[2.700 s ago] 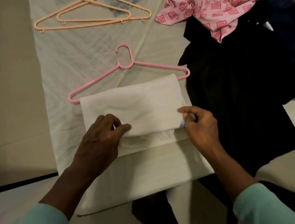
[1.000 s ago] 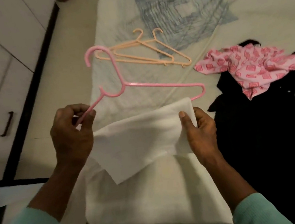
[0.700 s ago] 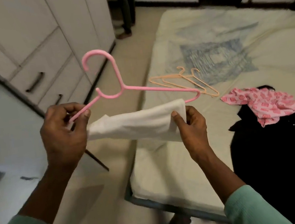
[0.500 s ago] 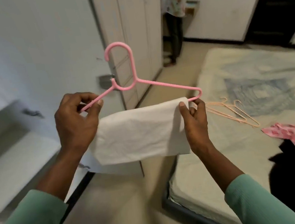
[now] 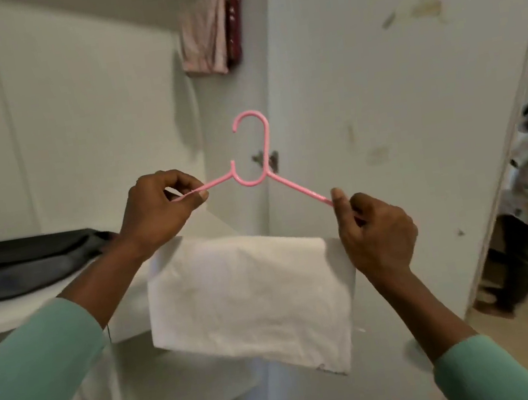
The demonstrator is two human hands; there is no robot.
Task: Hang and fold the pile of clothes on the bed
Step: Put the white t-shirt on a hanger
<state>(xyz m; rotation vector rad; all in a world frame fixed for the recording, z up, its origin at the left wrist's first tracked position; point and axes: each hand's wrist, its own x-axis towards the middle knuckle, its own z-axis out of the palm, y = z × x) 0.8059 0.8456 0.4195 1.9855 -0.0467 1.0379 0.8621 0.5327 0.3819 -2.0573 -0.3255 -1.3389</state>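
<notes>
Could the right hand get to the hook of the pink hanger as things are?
Probably yes: the hook stands bare above both hands. But the right hand grips the end of the pink hanger, so it must let go first, leaving the left hand holding.

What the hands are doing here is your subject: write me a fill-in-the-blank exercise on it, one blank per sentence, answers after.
1. The left hand and the right hand each grip one arm of a ____ hanger.
2. A folded ____ cloth hangs from the hanger.
3. The hanger is held with its hook pointing ____.
4. The hanging clothes at the top of the picture are ____ the hook.

Missing words: pink; white; up; above
</notes>
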